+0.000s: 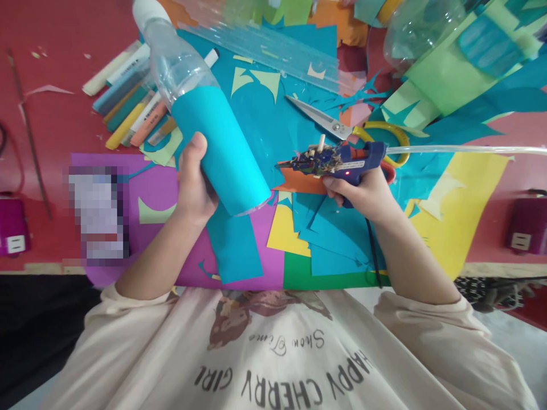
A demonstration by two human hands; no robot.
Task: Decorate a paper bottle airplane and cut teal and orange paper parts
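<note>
Bottle, clear plastic wrapped in smooth turquoise paper, tilts above jagged paper scraps, the left hand clamped round its curved side; the right hand grips a blue glue gun, its body crusted and stringy.

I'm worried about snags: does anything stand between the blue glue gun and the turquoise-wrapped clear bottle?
Nothing visible stands between the glue gun in the right hand and the bottle in the left hand; blue paper shows below the gap.
</note>
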